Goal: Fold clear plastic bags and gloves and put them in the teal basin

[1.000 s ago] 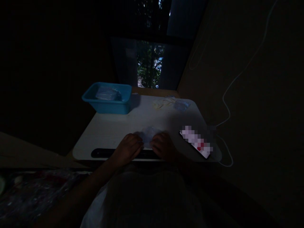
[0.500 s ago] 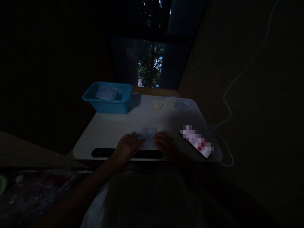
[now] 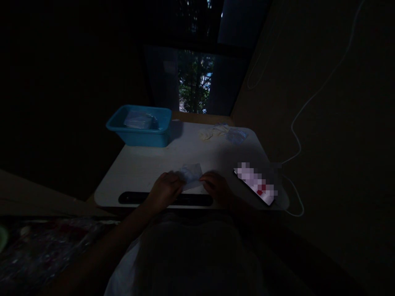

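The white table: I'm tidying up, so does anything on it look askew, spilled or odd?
No spill shows in the dim light. The lit device lies askew on the white table, slanting against its edges, and the cream item at the far side looks crumpled.

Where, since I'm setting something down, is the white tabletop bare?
The tabletop is bare between the blue basin, pale bundle and clear plastic; also between basin and black slot, left of the left hand. Crowded: front centre, with that hand and the right hand at the plastic; back right, bundle beside plastic packet; near right, flat slab.
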`<control>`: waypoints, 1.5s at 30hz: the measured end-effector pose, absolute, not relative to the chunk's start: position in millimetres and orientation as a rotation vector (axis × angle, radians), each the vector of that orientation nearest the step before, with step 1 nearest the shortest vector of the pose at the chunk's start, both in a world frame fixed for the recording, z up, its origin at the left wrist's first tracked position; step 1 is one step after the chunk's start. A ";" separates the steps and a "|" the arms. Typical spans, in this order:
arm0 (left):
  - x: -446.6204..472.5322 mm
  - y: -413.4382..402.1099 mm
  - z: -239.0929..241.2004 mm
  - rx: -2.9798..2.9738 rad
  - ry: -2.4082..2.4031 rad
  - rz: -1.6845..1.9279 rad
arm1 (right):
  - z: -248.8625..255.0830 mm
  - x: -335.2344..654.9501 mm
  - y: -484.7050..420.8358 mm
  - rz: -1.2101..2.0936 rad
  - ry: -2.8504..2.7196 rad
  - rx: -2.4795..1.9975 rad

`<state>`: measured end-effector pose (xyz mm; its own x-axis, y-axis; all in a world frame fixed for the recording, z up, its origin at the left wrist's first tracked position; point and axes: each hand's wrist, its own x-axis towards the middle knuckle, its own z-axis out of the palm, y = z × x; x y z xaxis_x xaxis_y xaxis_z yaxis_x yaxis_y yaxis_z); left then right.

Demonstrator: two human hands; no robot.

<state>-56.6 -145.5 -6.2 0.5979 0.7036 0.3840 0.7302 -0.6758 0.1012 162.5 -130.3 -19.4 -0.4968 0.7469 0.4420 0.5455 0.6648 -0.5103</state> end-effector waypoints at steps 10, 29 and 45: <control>-52.8 -145.6 -3.1 -2.790 -1.266 -0.669 | -15.3 157.0 -120.9 0.415 -2.087 -1.231; -56.4 -141.0 -8.1 -2.796 -1.404 -0.813 | -4.9 148.9 -88.2 0.611 -2.026 -1.276; -61.0 -129.8 -19.8 -2.702 -1.708 -0.919 | -11.9 142.5 -98.1 0.887 -1.840 -1.219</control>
